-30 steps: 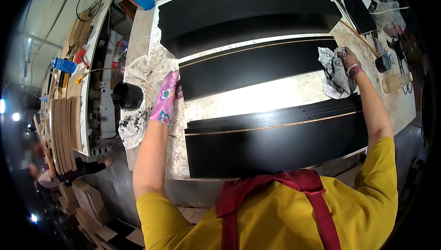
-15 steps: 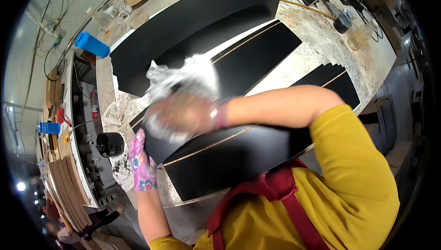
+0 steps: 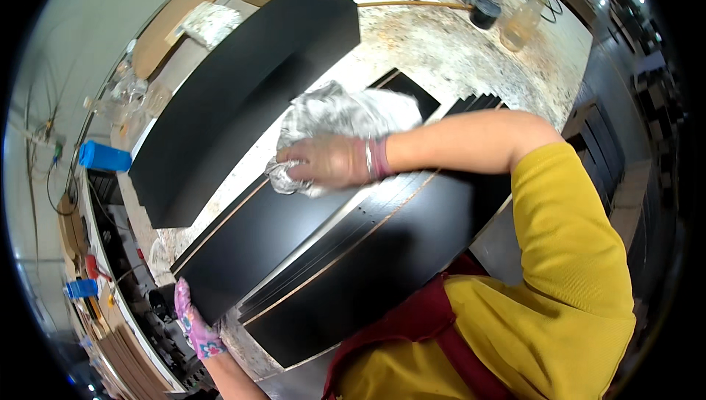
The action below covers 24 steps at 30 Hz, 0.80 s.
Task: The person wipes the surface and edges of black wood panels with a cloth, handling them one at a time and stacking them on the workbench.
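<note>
**A:** From the head camera, where is each hand?

**B:** The right hand point(image 3: 334, 161), in a thin clear glove, lies flat with fingers curled over a crumpled white-grey cloth point(image 3: 331, 124), pressing it onto the middle long black lacquered panel with a pale edge stripe point(image 3: 272, 234). The left hand point(image 3: 195, 323), in a pink flowered glove, sits at about 7 o'clock, at that panel's lower end. Its fingers seem folded against the corner, though the fisheye rim leaves it too small to tell whether it grips or only steadies.

**A:** And the panel's lie?

**B:** Its long axis runs from 7 o'clock up toward 1 o'clock. The cloth sits partway along, so the right hand is the nearer one to the wiped stretch; the left holds the far end. A second black panel point(image 3: 382, 275) lies beside it toward 5 o'clock, close to the body in its yellow shirt and red apron straps.

**A:** Anything else?

**B:** A broad black board point(image 3: 243, 98) lies parallel at 10 o'clock on the speckled stone-look worktop point(image 3: 456, 47). 1 blue box point(image 3: 104, 156) rests at 9 o'clock, and a small dark pot point(image 3: 485, 10) at 1 o'clock.
</note>
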Each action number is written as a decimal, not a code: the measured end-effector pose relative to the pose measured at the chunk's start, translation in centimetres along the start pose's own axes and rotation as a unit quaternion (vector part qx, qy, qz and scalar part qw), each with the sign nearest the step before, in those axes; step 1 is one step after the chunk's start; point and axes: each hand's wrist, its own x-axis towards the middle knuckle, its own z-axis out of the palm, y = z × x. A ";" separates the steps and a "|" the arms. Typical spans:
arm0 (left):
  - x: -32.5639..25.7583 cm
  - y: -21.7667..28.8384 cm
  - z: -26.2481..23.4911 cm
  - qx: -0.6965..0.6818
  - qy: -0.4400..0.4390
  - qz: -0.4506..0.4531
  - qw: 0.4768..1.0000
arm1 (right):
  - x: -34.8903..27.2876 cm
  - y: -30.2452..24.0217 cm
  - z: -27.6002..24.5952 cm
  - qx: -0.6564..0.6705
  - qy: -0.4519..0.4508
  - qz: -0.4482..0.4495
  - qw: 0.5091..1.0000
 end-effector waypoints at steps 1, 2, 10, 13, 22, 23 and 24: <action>-0.1 1.2 0.7 0.006 -0.052 0.006 0.999 | -3.0 4.8 1.6 -0.033 -0.054 0.051 0.997; -0.3 1.2 1.1 0.010 -0.056 0.004 0.998 | -4.8 8.3 0.0 -0.022 -0.084 0.148 0.985; 1.4 -1.0 -1.2 0.049 0.015 0.026 0.998 | -4.8 8.2 -11.5 -0.043 -0.118 0.345 0.930; -0.5 1.8 2.3 -0.047 0.001 -0.059 0.997 | -5.8 4.9 -7.8 0.096 -0.220 0.100 0.966; -0.1 0.2 2.0 -0.083 0.009 -0.103 0.991 | -9.8 12.5 -21.0 -0.244 -0.461 0.353 0.777; -0.8 1.2 2.8 -0.079 0.029 -0.111 0.990 | -7.6 9.5 -19.9 -0.131 -0.391 0.412 0.812; -1.0 1.9 3.6 -0.074 0.038 -0.116 0.990 | -8.9 8.6 -18.3 -0.062 -0.388 0.344 0.853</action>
